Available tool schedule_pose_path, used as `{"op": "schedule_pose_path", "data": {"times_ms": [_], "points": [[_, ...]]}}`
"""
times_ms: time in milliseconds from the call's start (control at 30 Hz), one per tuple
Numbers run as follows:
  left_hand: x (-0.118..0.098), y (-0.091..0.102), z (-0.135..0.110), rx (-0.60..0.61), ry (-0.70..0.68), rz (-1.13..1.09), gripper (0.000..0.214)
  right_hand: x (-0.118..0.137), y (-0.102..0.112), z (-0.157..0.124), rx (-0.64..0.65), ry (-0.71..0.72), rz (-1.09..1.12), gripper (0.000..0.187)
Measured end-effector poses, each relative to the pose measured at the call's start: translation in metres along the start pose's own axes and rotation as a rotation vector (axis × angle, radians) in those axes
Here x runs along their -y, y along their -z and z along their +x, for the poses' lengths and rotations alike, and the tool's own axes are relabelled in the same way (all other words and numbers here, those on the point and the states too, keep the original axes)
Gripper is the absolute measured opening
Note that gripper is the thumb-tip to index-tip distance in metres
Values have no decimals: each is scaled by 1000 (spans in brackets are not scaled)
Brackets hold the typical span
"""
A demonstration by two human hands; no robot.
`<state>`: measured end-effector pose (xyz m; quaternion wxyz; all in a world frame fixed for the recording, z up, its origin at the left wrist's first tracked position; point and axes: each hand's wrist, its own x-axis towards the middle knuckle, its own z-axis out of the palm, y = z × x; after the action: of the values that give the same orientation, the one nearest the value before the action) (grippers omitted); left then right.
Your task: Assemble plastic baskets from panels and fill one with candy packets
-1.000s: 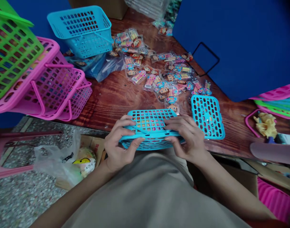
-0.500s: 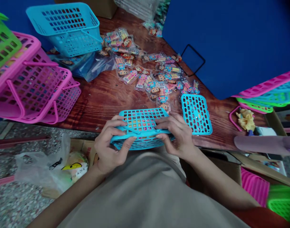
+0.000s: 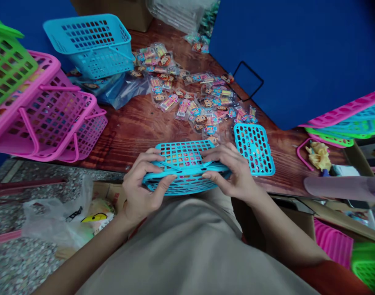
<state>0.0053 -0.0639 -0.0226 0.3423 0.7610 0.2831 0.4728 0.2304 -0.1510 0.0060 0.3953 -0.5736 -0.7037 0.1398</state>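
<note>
At a reddish wooden table point(image 3: 129, 141), both hands are gripping a cyan plastic basket piece point(image 3: 187, 182) over the near edge.
The left hand point(image 3: 143, 184) and right hand point(image 3: 230, 170) are clasping its rim, while a flat cyan lattice panel point(image 3: 254, 149) is lying just beside the right hand, below scattered printed packets point(image 3: 187, 98).

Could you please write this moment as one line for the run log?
Left hand: holds turquoise plastic basket | right hand: holds same basket | beside it: turquoise plastic panel | beyond: cartoon-face packets
</note>
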Motion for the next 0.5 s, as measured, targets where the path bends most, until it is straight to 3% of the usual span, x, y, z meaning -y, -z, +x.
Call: {"op": "schedule_pose_path", "data": {"times_ms": [500], "points": [[0,-3,4,-23,2,13,20,-2,-10,-1,-91,2,10,9]]}}
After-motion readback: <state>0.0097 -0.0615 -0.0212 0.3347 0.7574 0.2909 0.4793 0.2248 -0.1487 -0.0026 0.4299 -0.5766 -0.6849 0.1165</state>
